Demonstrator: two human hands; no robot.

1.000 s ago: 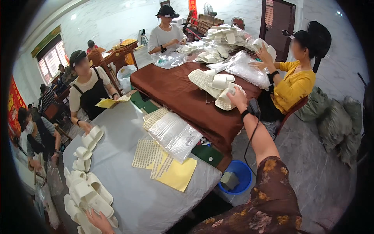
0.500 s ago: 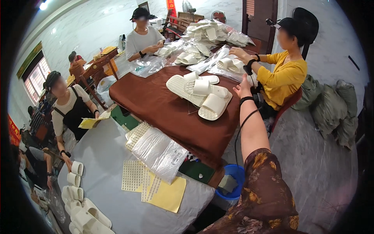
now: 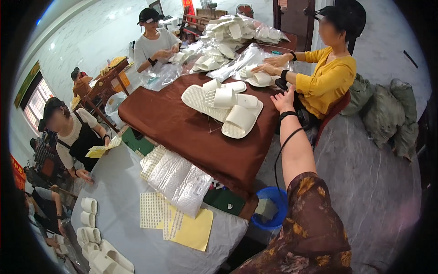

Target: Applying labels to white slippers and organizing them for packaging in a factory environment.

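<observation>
My right arm, in a brown floral sleeve, reaches up past the right edge of a brown cloth-covered table (image 3: 155,109). My right hand (image 3: 284,99) is open, palm turned up and fingers apart, with nothing in it. Just left of it, on the cloth, lie several white slippers: a large sole (image 3: 198,101) under other slippers, and a ribbed-toe slipper (image 3: 242,119) nearest my hand. Beyond my fingers a person in yellow (image 3: 326,75) has both hands on a pair of white slippers (image 3: 260,78) by clear bags. My left hand is out of view.
Bagged slippers (image 3: 232,29) are heaped at the table's far end, near a person in white (image 3: 157,48). Sticker sheets (image 3: 153,208) and a silvery padded bag (image 3: 180,180) lie on the grey table, left of a blue bin (image 3: 273,219). Sacks (image 3: 383,114) stand right.
My right hand's fingers have spread apart, palm up. The person in yellow has lowered the slippers to the table. At left, a co-worker's hand has left the row of slippers. The view has shifted slightly.
</observation>
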